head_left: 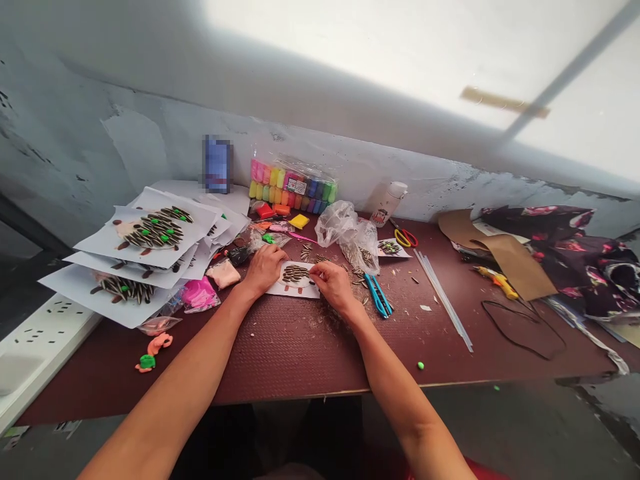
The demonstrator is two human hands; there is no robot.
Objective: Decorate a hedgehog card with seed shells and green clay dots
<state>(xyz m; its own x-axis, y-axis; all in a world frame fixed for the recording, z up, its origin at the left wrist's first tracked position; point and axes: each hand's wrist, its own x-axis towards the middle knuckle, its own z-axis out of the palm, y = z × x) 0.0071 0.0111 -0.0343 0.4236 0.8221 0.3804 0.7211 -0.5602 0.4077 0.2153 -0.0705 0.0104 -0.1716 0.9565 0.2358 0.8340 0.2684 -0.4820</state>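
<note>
A small white card (285, 290) lies on the table between my hands. Rows of striped sunflower seeds (296, 273) cover a pale body shape on it, with brown patches below, like a hedgehog. My left hand (266, 268) rests on the card's left edge, fingers stretched over it. Thumb and forefinger of my right hand (333, 285) are pinched together at the right end of the seed rows; whatever is between them is too small to make out. Loose seeds (320, 259) are scattered behind the card, and a clear plastic bag (345, 230) of seeds sits behind my right hand.
Finished-looking hedgehog sheets (150, 230) are stacked at left beside a power strip (55, 327). Coloured clay packs (295, 187) line the wall near a white bottle (390, 203). Rightward lie a blue utility knife (378, 295), scissors (404, 237), glue sticks (444, 301) and a glue gun (500, 283).
</note>
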